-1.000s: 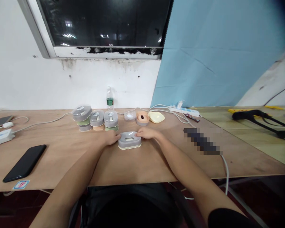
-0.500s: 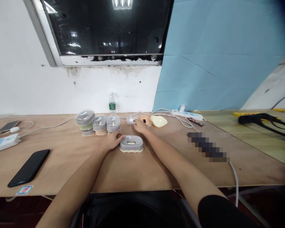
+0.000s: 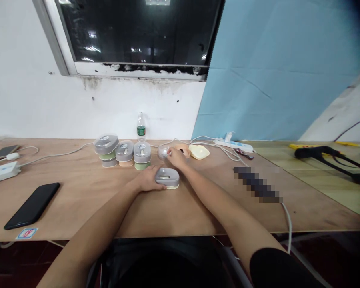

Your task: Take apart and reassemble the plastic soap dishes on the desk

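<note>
The grey box (image 3: 170, 179) is edged in cream.

No text legible, red marks on sticker (image 3: 27, 233) at table (image 3: 168, 216) edge unclear, green label (image 3: 141, 131) on bottle (image 3: 141, 127) too small, round labels (image 3: 103, 138) on lids (image 3: 106, 145) likewise.

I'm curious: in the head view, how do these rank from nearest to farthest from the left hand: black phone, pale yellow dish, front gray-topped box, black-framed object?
1. Front gray-topped box: touching the left hand, on its right.
2. Pale yellow dish: farther back, to the right.
3. Black phone: well to the left.
4. Black-framed object: far right.
</note>
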Action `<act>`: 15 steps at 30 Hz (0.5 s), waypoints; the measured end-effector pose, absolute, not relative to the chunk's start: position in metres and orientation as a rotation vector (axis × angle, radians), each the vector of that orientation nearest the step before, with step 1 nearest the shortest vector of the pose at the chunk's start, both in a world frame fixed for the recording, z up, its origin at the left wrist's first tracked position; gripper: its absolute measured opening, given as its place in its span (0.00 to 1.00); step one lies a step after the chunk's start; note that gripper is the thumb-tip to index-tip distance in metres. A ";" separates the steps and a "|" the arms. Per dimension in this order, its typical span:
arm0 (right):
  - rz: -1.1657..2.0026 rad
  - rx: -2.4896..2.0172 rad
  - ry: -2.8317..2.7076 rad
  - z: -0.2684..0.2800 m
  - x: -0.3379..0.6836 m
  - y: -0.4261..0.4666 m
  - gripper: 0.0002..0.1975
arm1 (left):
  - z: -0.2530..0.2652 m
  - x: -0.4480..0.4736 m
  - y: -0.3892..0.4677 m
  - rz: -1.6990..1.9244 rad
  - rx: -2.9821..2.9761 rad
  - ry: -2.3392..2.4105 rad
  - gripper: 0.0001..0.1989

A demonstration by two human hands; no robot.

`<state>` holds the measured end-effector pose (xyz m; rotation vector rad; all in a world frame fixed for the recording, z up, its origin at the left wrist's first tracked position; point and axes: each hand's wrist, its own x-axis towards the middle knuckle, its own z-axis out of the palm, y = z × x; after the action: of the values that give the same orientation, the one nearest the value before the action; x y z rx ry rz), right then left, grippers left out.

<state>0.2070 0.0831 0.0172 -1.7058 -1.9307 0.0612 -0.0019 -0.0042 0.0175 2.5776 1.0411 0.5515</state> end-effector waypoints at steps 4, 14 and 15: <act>0.042 -1.555 -1.714 0.020 0.208 0.070 0.09 | 0.017 -0.002 -0.004 0.574 2.623 1.023 0.47; 0.293 -1.321 -1.661 0.001 0.211 0.001 0.08 | 0.009 -0.004 -0.002 0.465 2.744 1.052 0.49; 0.294 -1.309 -1.628 0.002 0.211 0.000 0.09 | 0.008 -0.004 -0.002 0.471 2.742 1.055 0.49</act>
<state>0.2115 -0.0003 0.0021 -1.3089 -1.6283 0.2945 -0.0038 -0.0023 0.0079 2.7417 1.0550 0.4709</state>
